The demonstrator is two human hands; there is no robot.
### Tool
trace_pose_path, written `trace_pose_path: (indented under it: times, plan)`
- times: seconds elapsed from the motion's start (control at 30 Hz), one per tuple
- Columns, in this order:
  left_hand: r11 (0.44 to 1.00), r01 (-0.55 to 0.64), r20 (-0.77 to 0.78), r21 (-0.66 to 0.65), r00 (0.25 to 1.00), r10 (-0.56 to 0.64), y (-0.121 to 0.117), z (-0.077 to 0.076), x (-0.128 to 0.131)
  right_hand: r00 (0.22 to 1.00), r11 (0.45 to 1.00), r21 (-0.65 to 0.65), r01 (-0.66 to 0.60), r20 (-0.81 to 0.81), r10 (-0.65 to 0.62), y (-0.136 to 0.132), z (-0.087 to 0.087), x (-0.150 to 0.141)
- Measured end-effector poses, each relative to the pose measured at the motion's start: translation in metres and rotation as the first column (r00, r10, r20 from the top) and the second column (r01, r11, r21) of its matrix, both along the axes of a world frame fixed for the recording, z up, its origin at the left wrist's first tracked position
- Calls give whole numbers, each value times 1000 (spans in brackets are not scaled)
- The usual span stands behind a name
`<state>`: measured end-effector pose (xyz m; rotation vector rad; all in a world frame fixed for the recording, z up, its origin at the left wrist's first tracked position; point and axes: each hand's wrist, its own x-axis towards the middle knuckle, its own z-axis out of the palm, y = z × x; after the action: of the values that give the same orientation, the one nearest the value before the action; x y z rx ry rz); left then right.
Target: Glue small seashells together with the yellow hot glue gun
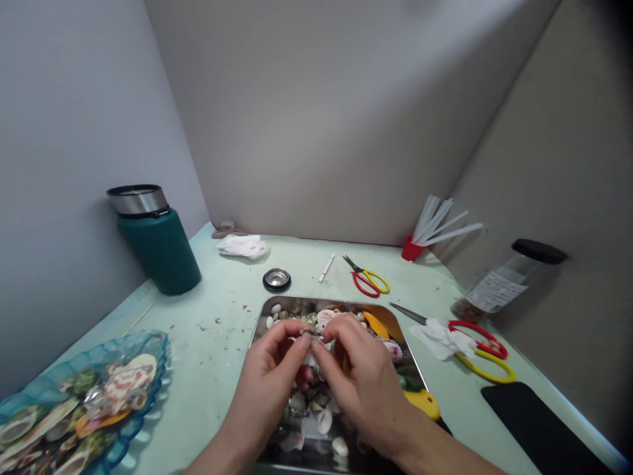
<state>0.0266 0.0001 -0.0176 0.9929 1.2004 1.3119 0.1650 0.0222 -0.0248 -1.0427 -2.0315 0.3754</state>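
Note:
My left hand and my right hand meet above a metal tray. Both pinch a small, dark, shiny shell-like piece between thumbs and forefingers; the fingers cover much of it, so its exact kind is unclear. Beneath the hands, the tray holds many shells, among them a white shell, an orange one and a red-and-white patterned one. A yellow handle lies over the tray's right side, by my right wrist.
On the left stand a blue scalloped dish of shells and a green flask. Behind the tray are a lid, a marker and scissors. To the right: larger scissors, tissue, jar, red cup, dark phone-like slab.

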Motion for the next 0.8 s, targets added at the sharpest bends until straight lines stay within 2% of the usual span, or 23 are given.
trace_pose_path:
  times: [0.33, 0.57, 0.67, 0.8]
  plan:
    - [1000, 7, 14, 7, 1000, -7, 0, 1, 0, 1000, 1000, -3, 31, 0, -31, 0, -1, 0]
    - [999, 8, 11, 50, 1000, -9, 1, 0, -3, 1000, 999, -38, -8, -3, 8, 0, 1, 0]
    - [997, -28, -16, 69, 999, 29, 0, 1, -3, 999, 998, -58, -26, -23, 25, 0, 3, 0]
    - [996, -67, -134, 67, 988, 76, 1, 2, -4, 998, 999, -25, 40, 46, -38, 1, 1, 0]
